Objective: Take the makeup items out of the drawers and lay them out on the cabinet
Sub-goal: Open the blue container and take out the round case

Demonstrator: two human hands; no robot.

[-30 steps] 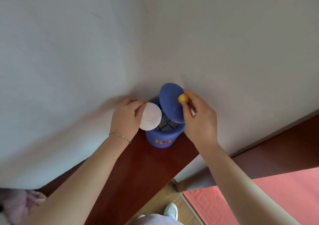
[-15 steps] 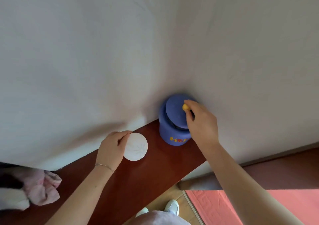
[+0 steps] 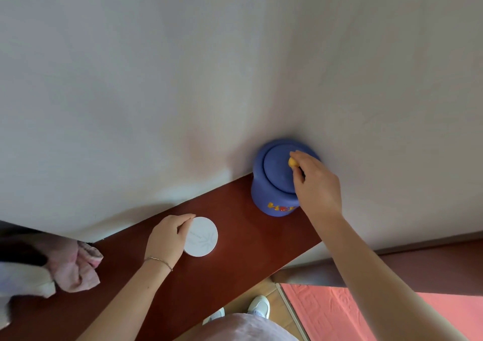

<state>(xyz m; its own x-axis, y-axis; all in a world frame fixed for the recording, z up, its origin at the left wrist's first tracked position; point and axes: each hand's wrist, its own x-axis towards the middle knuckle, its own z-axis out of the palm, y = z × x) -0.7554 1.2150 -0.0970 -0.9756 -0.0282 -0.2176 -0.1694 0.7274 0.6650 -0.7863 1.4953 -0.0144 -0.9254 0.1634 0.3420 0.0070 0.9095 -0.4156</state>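
A round white compact (image 3: 201, 237) lies flat on the red-brown cabinet top (image 3: 243, 236), and my left hand (image 3: 167, 238) grips its left edge with thumb and fingers. To the right, against the wall, stands a blue lidded jar (image 3: 274, 178) with yellow and red letters on its side. Its blue lid sits on the jar, and my right hand (image 3: 313, 183) pinches the small yellow knob (image 3: 291, 162) on top of the lid.
Pink and white cloth (image 3: 70, 265) is bunched on the cabinet's left end. A white wall runs right behind the cabinet. Below the front edge are wood floor, my white shoes (image 3: 258, 307) and a pink mat (image 3: 347, 314).
My left hand carried the white compact from the jar's mouth down to the cabinet top on the left. My right hand lowered the tilted blue lid onto the jar.
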